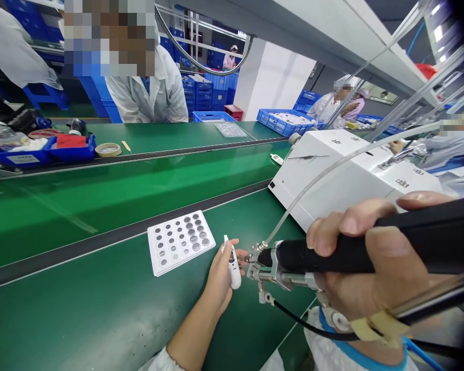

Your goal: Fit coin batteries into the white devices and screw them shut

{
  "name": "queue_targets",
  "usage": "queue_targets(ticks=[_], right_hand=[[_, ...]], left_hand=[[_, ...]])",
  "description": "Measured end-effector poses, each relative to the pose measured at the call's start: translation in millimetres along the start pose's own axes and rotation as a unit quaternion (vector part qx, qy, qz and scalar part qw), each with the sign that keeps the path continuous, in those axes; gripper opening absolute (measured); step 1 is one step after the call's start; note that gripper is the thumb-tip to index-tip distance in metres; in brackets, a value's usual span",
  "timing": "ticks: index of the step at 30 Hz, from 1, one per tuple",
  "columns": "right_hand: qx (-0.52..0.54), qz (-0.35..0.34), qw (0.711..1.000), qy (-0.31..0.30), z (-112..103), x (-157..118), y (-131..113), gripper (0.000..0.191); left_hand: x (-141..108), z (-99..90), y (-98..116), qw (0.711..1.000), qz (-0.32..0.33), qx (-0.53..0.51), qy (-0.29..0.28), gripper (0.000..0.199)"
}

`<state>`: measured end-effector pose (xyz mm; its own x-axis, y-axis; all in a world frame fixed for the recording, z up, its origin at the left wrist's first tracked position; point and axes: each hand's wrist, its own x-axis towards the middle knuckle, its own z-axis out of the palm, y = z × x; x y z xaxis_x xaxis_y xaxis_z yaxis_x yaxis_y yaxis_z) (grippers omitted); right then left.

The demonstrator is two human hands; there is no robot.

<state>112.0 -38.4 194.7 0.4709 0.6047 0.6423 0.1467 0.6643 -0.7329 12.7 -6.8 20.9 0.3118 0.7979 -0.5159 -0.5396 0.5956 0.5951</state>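
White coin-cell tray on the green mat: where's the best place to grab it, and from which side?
Take the white tray by its bare near-left border, coming from the near-left over open mat. It lies flat and thin, so pinch the edge. The left hand and small white device crowd its right side.

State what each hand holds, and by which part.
Left hand: small white device, around its body. Right hand: black power screwdriver, around its handle.

blue bins [71,152], tape roll [108,150], white machine [348,175]
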Motion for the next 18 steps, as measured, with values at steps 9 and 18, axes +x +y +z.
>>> queue_targets(ticks=[9, 18], right_hand=[[-0.001, 0.002, 1.0, -0.002, 3.3, -3.8, 6.1, 0.023], [0.03, 0.016, 0.999, -0.026, 2.9, -6.6, 17.2, 0.026]], left_hand=[[4.1, -5.4, -5.4, 1.0, 0.004, -0.001, -0.015, 0.062], [4.0, -5.4, -10.3, 1.0, 0.027, -0.014, -0.005, 0.059]])
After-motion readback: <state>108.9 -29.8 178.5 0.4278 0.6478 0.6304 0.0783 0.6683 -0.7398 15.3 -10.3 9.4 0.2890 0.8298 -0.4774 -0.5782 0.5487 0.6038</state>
